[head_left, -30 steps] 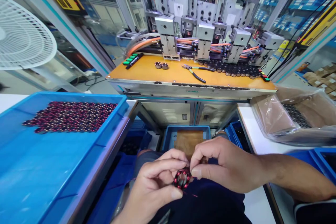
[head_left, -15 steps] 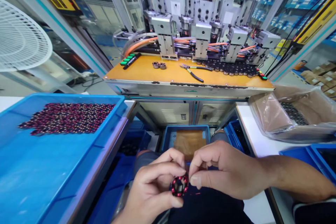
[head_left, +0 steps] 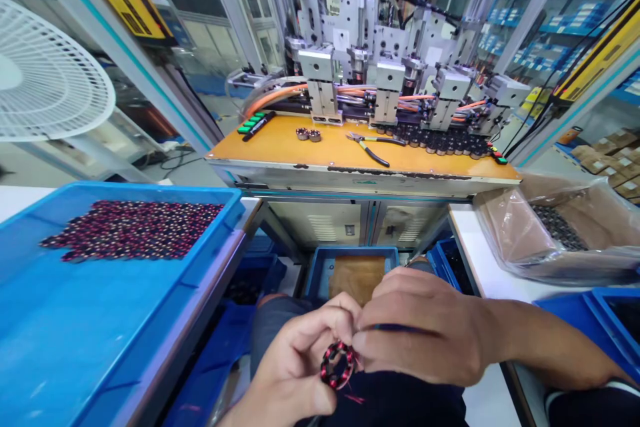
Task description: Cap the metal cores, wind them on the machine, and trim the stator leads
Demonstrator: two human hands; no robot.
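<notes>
A small ring-shaped motor stator (head_left: 330, 367) with red wire windings and a dark core is pinched between the thumb and fingers of my left hand (head_left: 300, 360). Its open centre faces me. My right hand (head_left: 425, 330) is closed, its fingertips pressed at the stator's right edge. Thin red wire ends (head_left: 355, 399) stick out below and beside those fingertips. Whatever the right fingers pinch is hidden behind them. Both hands meet above my lap.
At left, a blue tray (head_left: 120, 320) holds many similar stators (head_left: 145, 228). Ahead, a machine's orange worktop (head_left: 280, 147) carries pliers (head_left: 370, 149), two stators (head_left: 308, 135), a marker (head_left: 259, 127) and rows of dark parts (head_left: 440, 140). A plastic-lined box (head_left: 510, 233) stands at right.
My right hand has moved left and turned, with its knuckles now over the fingers, closing against the stator's edge. The stator has shifted slightly left and down. The head view has tilted up a little.
</notes>
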